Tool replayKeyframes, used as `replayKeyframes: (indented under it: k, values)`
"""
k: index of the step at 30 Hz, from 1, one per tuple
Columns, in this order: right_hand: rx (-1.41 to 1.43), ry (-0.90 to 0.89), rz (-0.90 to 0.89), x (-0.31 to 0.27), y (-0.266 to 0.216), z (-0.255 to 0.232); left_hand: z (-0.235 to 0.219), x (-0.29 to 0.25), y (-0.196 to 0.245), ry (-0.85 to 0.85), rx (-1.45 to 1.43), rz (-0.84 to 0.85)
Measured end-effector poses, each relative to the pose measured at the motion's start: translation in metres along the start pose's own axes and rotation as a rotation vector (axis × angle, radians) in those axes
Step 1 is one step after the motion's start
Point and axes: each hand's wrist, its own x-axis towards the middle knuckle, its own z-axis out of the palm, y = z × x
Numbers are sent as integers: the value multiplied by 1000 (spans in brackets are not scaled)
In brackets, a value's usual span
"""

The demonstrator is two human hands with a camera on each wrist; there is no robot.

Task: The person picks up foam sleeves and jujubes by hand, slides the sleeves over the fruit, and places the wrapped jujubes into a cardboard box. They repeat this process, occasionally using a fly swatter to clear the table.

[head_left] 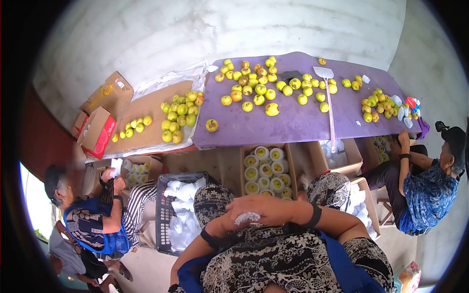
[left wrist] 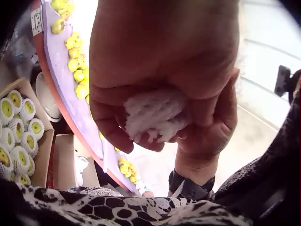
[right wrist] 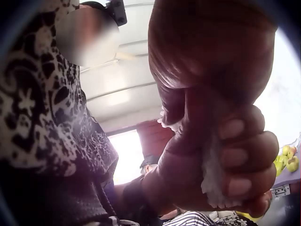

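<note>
Both hands meet in front of the chest around crumpled white foam netting [head_left: 247, 217]. My left hand [head_left: 223, 222] comes in from the left and my right hand [head_left: 259, 204] from the right, crossing over it. In the left wrist view the left hand [left wrist: 162, 52] has its fingers curled around the foam [left wrist: 155, 113], with the right hand [left wrist: 211, 132] behind. The right wrist view shows the right hand [right wrist: 211, 52] gripping the foam [right wrist: 214, 179] under bent fingers, against the left hand [right wrist: 176, 162]. The palms hide part of the foam.
Yellow-green apples lie on the purple table [head_left: 293, 127], near a white long-handled swatter [head_left: 330, 107]. Below stands a box of netted apples [head_left: 243, 166]. A black crate [head_left: 162, 219] of white foam is at the left. Seated people [head_left: 105, 219] [head_left: 430, 180] flank the wearer.
</note>
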Motion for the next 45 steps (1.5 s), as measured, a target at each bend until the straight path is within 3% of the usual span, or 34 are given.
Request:
replayKeyframes:
  k: [4,6,10,12,14,15,16,17,19,20,21,22,24,25,27,28,33,38,43,45]
  values:
    - [9,65,19,-2,-8,0,6,10,-4,15,72,2]
    - [753,87,547,-2,-21,-10,10,12,-7,25,109,3]
    - [958,209,396,-12,15,-1,9,14,-31,29,178,10]
    - [960,93,593,-16,21,-8,7,16,-30,22,211,18]
    - [936,170,499,-23,42,-12,9,15,3,93,716,-155]
    - [915,248,403,-29,57,-15,3,15,3,96,718,-150]
    - [608,282,506,-39,75,-34,-10,10,3,7,674,-248]
    - [376,526,530,-56,98,-43,-25,5,2,-83,627,-346]
    - [-218,944,639,-116,185,-66,-46,-29,-47,233,666,-214]
    - [-729,1022,661,-138,194,-89,-57,-44,-64,346,519,-318]
    - [-831,1118,801,-155,192,-110,-65,-55,-77,456,366,-420]
    - [-1022,1179,863,-182,209,-126,-68,-61,-89,456,367,-417]
    - [-1113,1216,1242,-198,203,-144,-69,-61,-98,613,46,-315]
    - [-1116,1212,1240,-204,201,-150,-67,-59,-96,615,43,-314]
    - [-855,1198,1539,-213,200,-160,-64,-52,-93,596,72,-174]
    - [-802,1165,1596,-218,202,-162,-65,-51,-96,598,70,-173]
    - [-709,1109,1573,-237,219,-169,-72,-45,-101,655,-172,-81]
    - [-656,1102,1514,-260,246,-176,-71,-43,-98,693,-187,-95]
    - [-627,1179,1435,-256,243,-182,-70,-44,-102,719,-221,-92]
    - [-586,1232,1352,-271,269,-190,-71,-44,-104,709,-232,-75]
